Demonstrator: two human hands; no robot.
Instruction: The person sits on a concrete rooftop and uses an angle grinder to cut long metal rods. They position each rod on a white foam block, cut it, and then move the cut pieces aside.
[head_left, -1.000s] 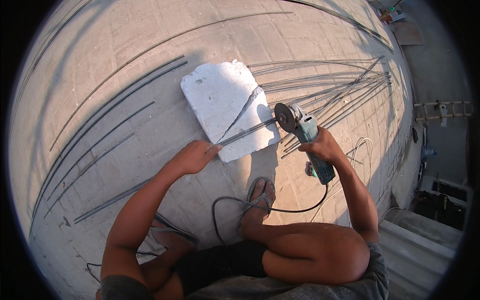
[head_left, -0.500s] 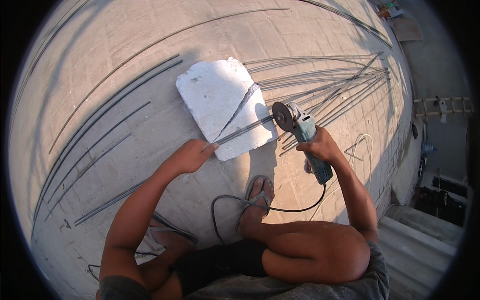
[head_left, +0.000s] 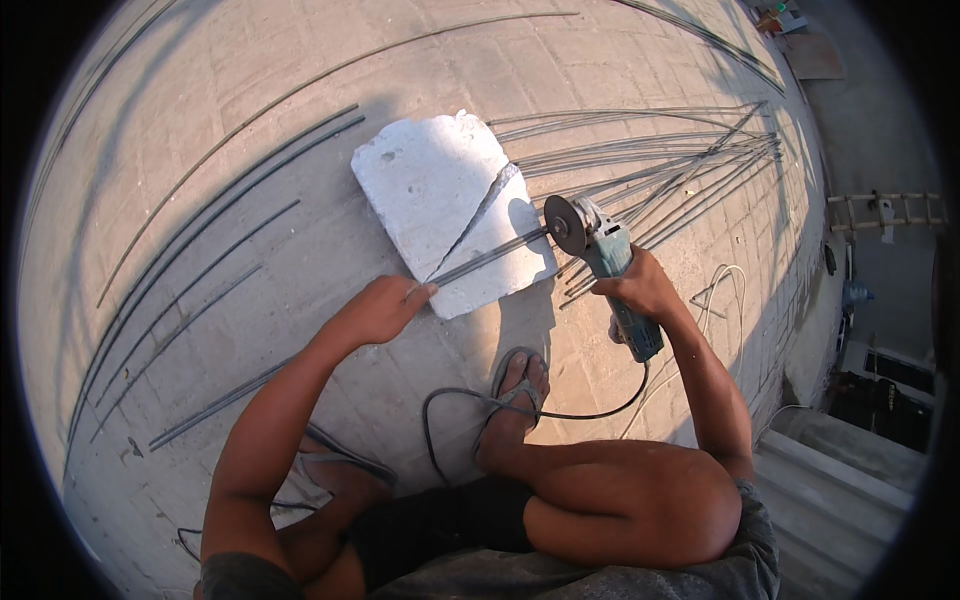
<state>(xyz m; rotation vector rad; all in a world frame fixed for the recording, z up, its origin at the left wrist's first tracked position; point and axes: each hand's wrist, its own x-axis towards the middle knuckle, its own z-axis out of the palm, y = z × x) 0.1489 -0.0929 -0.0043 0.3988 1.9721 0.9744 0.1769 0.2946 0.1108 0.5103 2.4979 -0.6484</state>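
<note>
My right hand [head_left: 638, 287] is closed round the body of a green angle grinder [head_left: 628, 322]. Its dark cutting disc [head_left: 568, 224] stands at the right edge of a pale, cracked block [head_left: 425, 180], close to the ends of some thin steel bars [head_left: 490, 258]. Those bars lie across the block's near corner, and my left hand [head_left: 380, 310] grips them at its lower left edge. Whether the disc touches the bars I cannot tell. A black cord [head_left: 580, 415] loops from the grinder past my sandalled foot [head_left: 520, 385].
Many long rods [head_left: 650, 155] fan out right of the block. More bars [head_left: 200, 235] lie on the paved floor [head_left: 440, 70] at the left. A pale cable [head_left: 738, 300] curls at the right, near concrete steps [head_left: 830, 470]. A ladder-like frame [head_left: 885, 212] is farther right.
Almost nothing differs. The grinder and my right hand have shifted very slightly upward, while my left hand keeps its hold on the bars.
</note>
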